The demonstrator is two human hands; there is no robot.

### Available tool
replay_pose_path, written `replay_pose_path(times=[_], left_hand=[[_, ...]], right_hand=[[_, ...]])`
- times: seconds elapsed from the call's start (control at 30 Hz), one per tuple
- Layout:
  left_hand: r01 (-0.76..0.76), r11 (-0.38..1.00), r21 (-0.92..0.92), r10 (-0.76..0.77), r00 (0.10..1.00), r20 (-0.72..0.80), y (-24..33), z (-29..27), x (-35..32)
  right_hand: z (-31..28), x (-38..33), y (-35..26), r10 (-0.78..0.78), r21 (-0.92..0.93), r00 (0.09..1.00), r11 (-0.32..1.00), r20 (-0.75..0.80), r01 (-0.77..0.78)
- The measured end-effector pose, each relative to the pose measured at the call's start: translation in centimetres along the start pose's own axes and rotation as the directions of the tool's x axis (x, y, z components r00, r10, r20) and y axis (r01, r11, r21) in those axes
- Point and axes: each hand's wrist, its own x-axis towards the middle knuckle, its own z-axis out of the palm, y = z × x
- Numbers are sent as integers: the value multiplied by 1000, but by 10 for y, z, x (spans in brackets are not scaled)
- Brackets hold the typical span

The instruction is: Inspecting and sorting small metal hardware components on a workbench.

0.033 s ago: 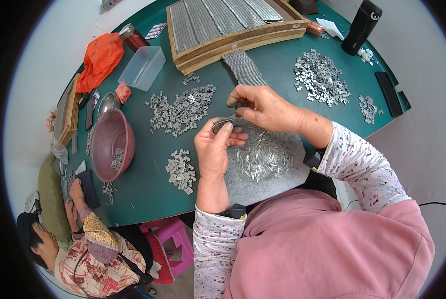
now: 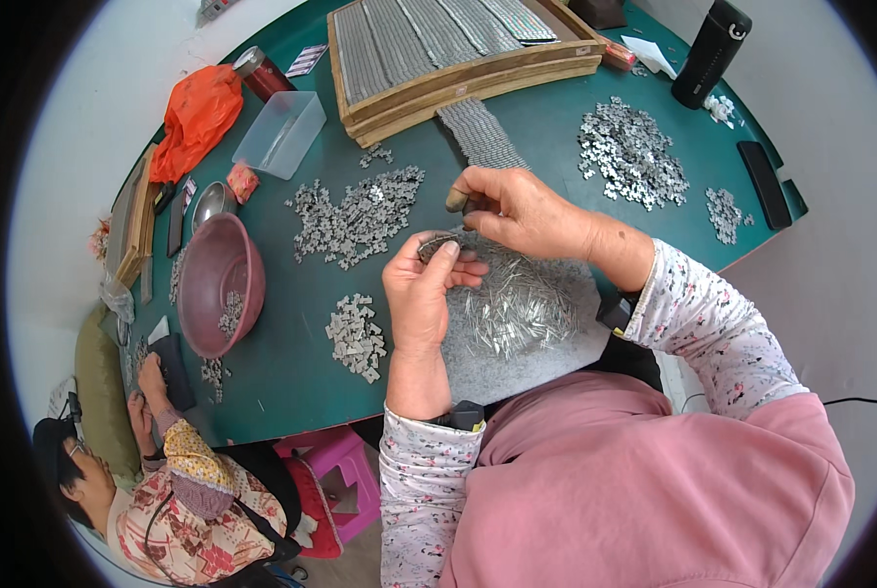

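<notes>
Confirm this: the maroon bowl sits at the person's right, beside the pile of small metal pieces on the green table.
Wrong side. The head view shows the maroon bowl at the person's left, beside the pile of small metal pieces on the green table.

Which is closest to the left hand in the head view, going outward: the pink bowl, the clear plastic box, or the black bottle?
Measured from the left hand:
1. Pink bowl, to its left near the table edge.
2. Clear plastic box, farther up and left, beside the orange bag.
3. Black bottle, far up at the right corner.
</notes>
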Motion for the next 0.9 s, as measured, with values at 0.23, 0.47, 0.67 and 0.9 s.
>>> replay_pose_path(times=[0.23,0.47,0.67,0.9], left_hand=[[-84,989,120,80,996,39,0,4,-2],[-142,975,169,133,989,66,1,7,-3],[-189,949,253,172,981,87,-3,6,-4],[-371,790,488,360,925,121,-5,12,-6]], right_hand=[[-2,2,-1,-1,-3,998,1000,60,1],[-5,1,-2,-2,-53,995,999,100,7],[-5,0,-11,-61,-120,990,990,124,76],[4,-9,-22,-298,-414,939,843,174,344]])
